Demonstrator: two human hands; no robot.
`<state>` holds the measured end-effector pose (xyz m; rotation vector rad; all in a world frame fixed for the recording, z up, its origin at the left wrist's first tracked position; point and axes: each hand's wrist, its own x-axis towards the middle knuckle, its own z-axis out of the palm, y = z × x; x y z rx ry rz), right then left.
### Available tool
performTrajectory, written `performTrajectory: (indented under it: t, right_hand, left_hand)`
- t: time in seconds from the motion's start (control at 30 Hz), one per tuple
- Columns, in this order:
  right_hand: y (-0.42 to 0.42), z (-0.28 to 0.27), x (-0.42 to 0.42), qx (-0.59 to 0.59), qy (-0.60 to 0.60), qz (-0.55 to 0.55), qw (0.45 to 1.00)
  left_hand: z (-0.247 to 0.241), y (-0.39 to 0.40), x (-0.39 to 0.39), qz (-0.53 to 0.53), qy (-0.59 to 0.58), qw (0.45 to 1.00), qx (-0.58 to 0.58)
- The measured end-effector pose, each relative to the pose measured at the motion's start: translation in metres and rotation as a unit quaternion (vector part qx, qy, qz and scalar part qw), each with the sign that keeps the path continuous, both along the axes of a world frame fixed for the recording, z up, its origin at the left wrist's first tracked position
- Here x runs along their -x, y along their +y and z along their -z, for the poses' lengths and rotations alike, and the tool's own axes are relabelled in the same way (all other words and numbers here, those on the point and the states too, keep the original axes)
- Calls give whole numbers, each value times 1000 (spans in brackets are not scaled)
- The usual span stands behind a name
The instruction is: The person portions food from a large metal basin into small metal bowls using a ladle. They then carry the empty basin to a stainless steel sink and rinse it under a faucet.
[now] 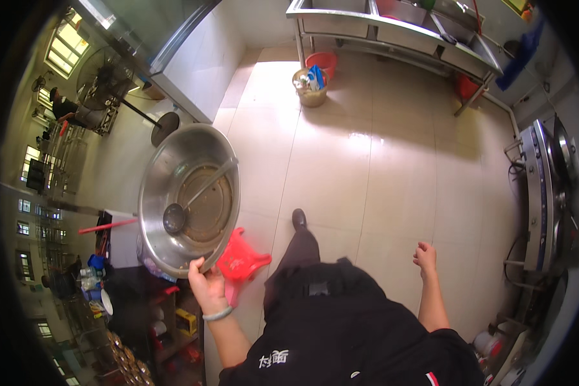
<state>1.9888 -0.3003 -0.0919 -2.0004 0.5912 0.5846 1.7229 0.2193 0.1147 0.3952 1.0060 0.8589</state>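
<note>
My left hand [206,284] grips the near rim of a large stainless steel basin [157,202], thumb over the edge. The basin is tilted, its inside facing me, with brownish residue and a little liquid on the bottom. A metal ladle [174,218] lies in it, bowl at the left, handle leaning on the right rim. Away from everything, my right hand [425,255] hangs over the tiled floor at my side, fingers loosely curled, with nothing visible in it. Below the basin and beside my left hand stands a red plastic stool [241,256].
A stainless steel sink unit [405,36] stands ahead, with a filled waste bin [313,99] by its left leg. Cooking equipment [535,193] lines the right wall. A pedestal fan [165,129] stands left, near a white partition [200,72]. Farther off is another person [65,108].
</note>
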Motion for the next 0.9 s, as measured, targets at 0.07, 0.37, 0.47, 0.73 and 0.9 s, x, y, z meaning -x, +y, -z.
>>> performTrajectory:
  t: [0.07,0.37,0.47,0.73,0.9]
  right_hand:
    - [21,13,-43,-1,-16,3,1000]
    - [224,9,-197,5,-8,-182,983]
    - [230,37,-222,114,-135,-338,924]
    - [238,66,-326,245,110,-415,869]
    - [261,101,-490,213,107,-409,881]
  left_hand:
    - [0,18,-36,3,11,1000,-6]
    - [31,153,-204,4,46,997,59]
    - [24,189,-269,20,69,996,54]
    - [39,282,-424,-29,64,997,26]
    - [51,317,-515,-88,57,994,-9]
